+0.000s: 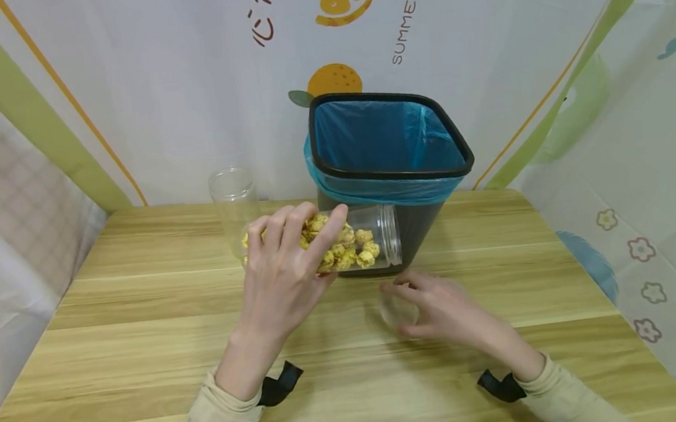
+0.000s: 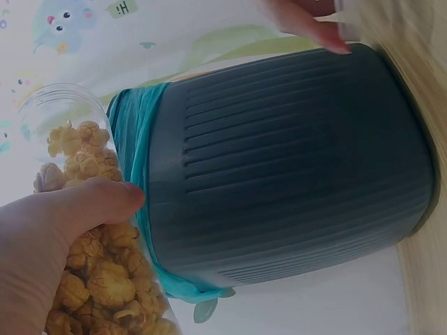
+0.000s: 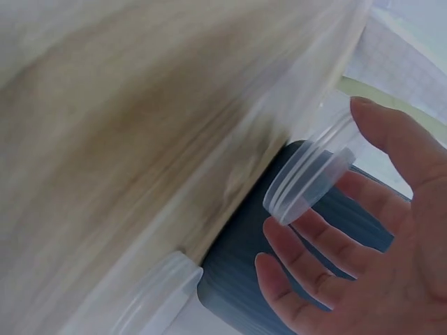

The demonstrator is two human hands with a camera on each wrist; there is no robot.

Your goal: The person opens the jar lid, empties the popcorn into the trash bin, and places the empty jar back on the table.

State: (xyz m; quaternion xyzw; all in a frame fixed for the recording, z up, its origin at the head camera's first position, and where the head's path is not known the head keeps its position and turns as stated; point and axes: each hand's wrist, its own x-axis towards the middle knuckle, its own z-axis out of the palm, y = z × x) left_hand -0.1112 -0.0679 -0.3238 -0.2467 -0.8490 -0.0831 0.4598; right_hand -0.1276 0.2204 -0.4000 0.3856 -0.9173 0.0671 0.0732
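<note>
In the head view my left hand (image 1: 282,264) grips a clear jar (image 1: 386,233) of yellow popcorn (image 1: 342,251), tipped on its side with its uncovered mouth to the right. The left wrist view shows my thumb pressed along the jar wall over the popcorn (image 2: 108,279). My right hand (image 1: 441,306), blurred, is lower right of the jar mouth, above the table. It holds a clear round lid (image 3: 311,171) by the rim between thumb and fingers. Just behind the held jar stands a dark bin (image 2: 279,167) lined with a blue bag (image 1: 382,193).
A second clear jar (image 1: 233,201) stands upright at the back left of the wooden table (image 1: 145,365). Behind the table hangs a printed white curtain (image 1: 179,83), and another (image 1: 643,141) runs along the right side.
</note>
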